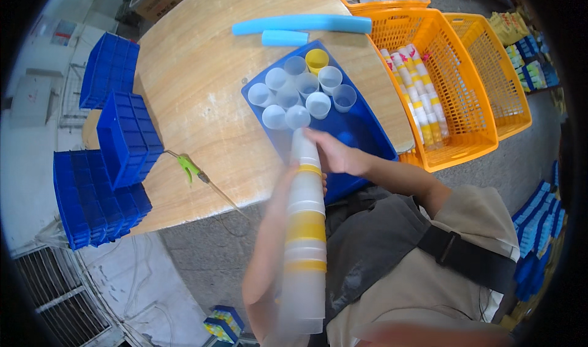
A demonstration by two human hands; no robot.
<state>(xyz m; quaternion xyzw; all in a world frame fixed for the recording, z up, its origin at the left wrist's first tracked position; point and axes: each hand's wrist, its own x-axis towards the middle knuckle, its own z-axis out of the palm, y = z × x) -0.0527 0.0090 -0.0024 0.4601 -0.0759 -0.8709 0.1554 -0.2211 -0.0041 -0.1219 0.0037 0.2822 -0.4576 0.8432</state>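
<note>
A long stack of nested plastic cups (pixel 305 224), frosted white with several yellow ones among them, runs from near my body up toward the tray. My left hand (pixel 288 184), partly blurred, is wrapped around the stack from its left side, and some fingertips show past its right edge. At the far end of the stack, my right hand (pixel 335 153) grips the end cup, its fingers partly hidden. Just beyond lies a blue tray (pixel 344 129) with several upright frosted cups (pixel 307 85) and a yellow cup (pixel 316 59) at its far end.
Two light-blue tubes, one long (pixel 300 23) and one short (pixel 285 38), lie behind the tray. Orange crates (pixel 456 148) stand at right, one with stacked cups (pixel 422 96). Blue bins (pixel 125 139) line the table's left edge, near a green air gun (pixel 188 168) with its hose.
</note>
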